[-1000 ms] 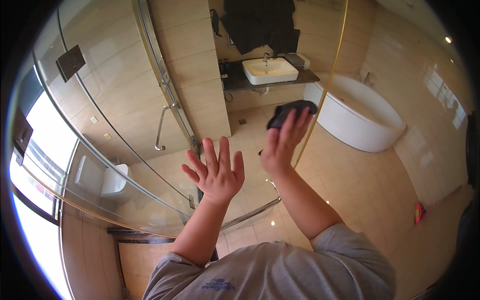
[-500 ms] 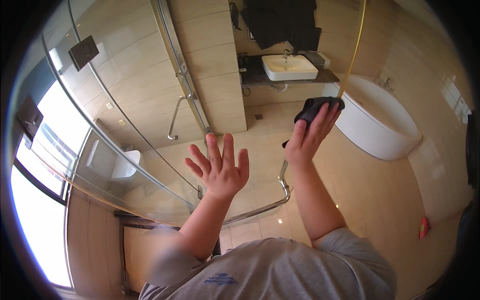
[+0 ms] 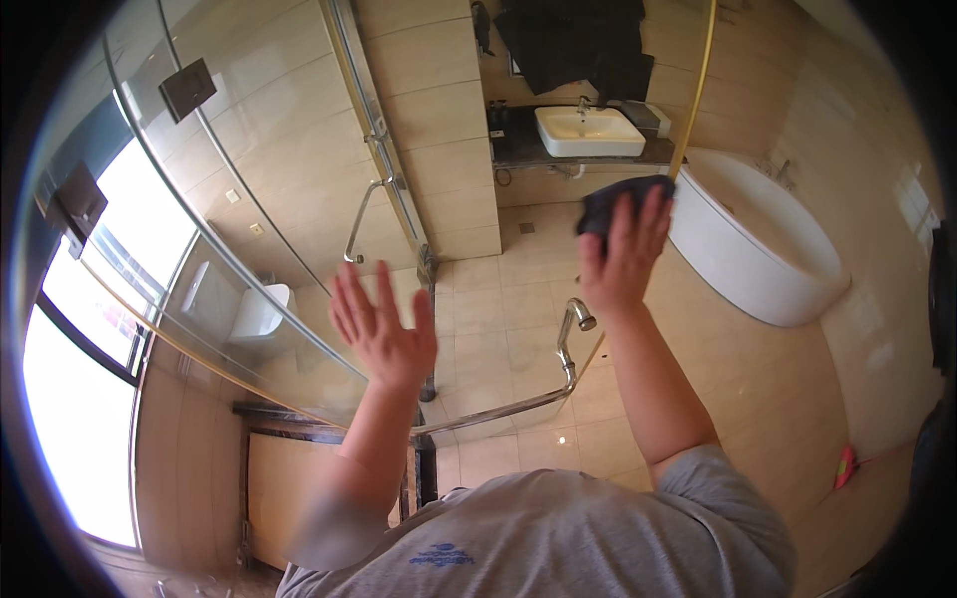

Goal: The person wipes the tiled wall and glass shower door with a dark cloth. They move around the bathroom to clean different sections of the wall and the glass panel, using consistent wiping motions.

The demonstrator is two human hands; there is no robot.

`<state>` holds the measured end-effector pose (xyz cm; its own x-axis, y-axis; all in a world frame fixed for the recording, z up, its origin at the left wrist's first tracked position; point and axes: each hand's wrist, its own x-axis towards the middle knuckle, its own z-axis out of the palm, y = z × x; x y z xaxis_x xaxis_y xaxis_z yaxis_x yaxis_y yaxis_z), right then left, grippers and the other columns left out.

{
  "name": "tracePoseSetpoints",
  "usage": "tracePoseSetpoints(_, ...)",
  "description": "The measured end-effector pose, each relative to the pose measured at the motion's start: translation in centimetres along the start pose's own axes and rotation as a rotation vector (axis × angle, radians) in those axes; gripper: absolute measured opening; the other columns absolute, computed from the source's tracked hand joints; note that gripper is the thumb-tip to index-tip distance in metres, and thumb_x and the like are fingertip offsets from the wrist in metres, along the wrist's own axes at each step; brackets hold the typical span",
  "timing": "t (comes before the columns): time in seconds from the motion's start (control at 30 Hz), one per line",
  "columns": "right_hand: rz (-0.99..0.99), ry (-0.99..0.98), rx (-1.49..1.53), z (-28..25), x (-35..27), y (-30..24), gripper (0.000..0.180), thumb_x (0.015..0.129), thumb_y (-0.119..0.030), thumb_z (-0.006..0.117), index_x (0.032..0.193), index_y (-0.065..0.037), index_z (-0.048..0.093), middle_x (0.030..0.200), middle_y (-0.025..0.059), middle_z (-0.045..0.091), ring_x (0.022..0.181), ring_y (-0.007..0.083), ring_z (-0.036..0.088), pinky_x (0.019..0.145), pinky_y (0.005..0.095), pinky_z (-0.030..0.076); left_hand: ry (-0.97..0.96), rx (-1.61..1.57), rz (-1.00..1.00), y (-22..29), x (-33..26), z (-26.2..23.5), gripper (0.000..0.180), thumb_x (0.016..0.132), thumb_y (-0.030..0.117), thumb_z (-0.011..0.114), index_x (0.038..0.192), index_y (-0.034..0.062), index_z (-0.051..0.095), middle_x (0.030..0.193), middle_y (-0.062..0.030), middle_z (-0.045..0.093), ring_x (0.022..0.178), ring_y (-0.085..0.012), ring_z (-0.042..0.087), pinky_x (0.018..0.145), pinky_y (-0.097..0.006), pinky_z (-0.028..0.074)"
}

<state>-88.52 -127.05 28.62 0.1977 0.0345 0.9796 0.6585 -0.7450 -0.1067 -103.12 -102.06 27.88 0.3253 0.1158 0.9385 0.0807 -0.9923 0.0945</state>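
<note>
My left hand is raised with its fingers stretched out and holds nothing. It is near the clear glass of the shower enclosure; whether the palm touches the glass I cannot tell. My right hand is raised as well, pressing a dark cloth beneath its fingers. The cloth lies beside the yellowish upright edge of a glass panel. Below and between my hands runs a bent chrome door handle. Part of the cloth is hidden behind my fingers.
Beyond the glass, a white basin stands on a dark counter. A white bathtub is at the right. To the left are a toilet, metal glass clamps and another chrome handle. A small red object lies far right.
My left hand has moved left, and its fingers are closer together. The right hand has shifted slightly left with the cloth, uncovering more of the chrome handle. The view has shifted a little.
</note>
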Motion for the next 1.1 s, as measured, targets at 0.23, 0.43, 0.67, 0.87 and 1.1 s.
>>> tracePoseSetpoints(0.23, 0.351, 0.057, 0.004, 3.3, -0.4, -8.5, 0.061, 0.099, -0.040, 0.040, 0.149, -0.007, 0.028, 0.156, 0.0281, 0.011, 0.141, 0.0528, 0.009, 0.110, 0.0652, 0.012, 0.104, 0.169, 0.028, -3.4, -1.6, 1.2, 0.053, 0.101, 0.030, 0.036, 0.148, 0.0051, 0.034, 0.156, -0.0239, 0.020, 0.147, -0.0404, 0.008, 0.116, -0.053, 0.000)
tracePoseSetpoints(0.43, -0.116, -0.135, 0.099, 4.3, -2.5, -16.8, 0.043, 0.088, -0.044, 0.060, 0.129, -0.031, 0.060, 0.151, 0.0086, 0.037, 0.143, 0.0383, 0.021, 0.110, 0.0610, 0.016, 0.091, 0.146, 0.049, -3.5, -1.6, 1.3, 0.055, 0.099, 0.030, 0.041, 0.146, 0.0017, 0.036, 0.154, -0.0273, 0.023, 0.146, -0.0428, 0.011, 0.116, -0.054, 0.001)
tracePoseSetpoints(0.67, 0.018, 0.017, 0.006, 2.2, -0.5, -7.7, 0.060, 0.095, -0.041, 0.049, 0.142, -0.005, 0.041, 0.151, 0.0271, 0.028, 0.137, 0.0541, 0.021, 0.109, 0.0634, 0.020, 0.120, 0.086, 0.083, -3.7, -1.9, 1.1, 0.050, 0.100, 0.024, 0.039, 0.144, 0.0009, 0.039, 0.155, -0.0243, 0.022, 0.146, -0.0429, 0.009, 0.116, -0.053, -0.002)
tracePoseSetpoints(0.87, 0.557, 0.179, 0.079, 4.6, 0.5, -11.8, 0.060, 0.101, -0.035, 0.037, 0.151, -0.003, 0.023, 0.156, 0.0282, 0.010, 0.142, 0.0523, 0.010, 0.112, 0.0609, 0.011, 0.126, 0.104, 0.066, -3.5, -2.2, 1.5, 0.050, 0.099, 0.024, 0.040, 0.143, 0.0006, 0.041, 0.154, -0.0242, 0.025, 0.146, -0.0434, 0.010, 0.116, -0.052, -0.002)
tracePoseSetpoints(1.1, -0.126, -0.113, 0.093, 4.2, -2.5, -14.7, 0.046, 0.090, -0.043, 0.057, 0.132, -0.024, 0.058, 0.151, 0.0166, 0.035, 0.142, 0.0462, 0.018, 0.111, 0.0625, 0.011, 0.099, 0.075, 0.064, -3.8, -2.1, 1.1, 0.050, 0.099, 0.026, 0.042, 0.143, 0.0025, 0.043, 0.154, -0.0242, 0.026, 0.146, -0.0430, 0.012, 0.116, -0.051, -0.001)
